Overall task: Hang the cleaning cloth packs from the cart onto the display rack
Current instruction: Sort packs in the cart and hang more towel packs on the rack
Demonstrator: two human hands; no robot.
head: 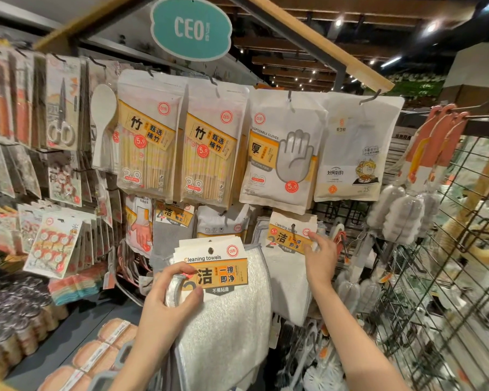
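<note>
My left hand grips a stack of white cleaning cloth packs with orange "Cleaning towels" header cards, held low in front of the rack. My right hand reaches up to another cleaning cloth pack hanging on a hook of the display rack; its fingers pinch the right side of that pack's header card. The hook passes through the hole in the card. The cart is out of view.
Above hang bamboo chopstick packs, disposable glove packs and a white bag pack. Bottle brushes hang on a wire grid panel to the right. Sponges lie on the shelf at lower left. A teal sign hangs overhead.
</note>
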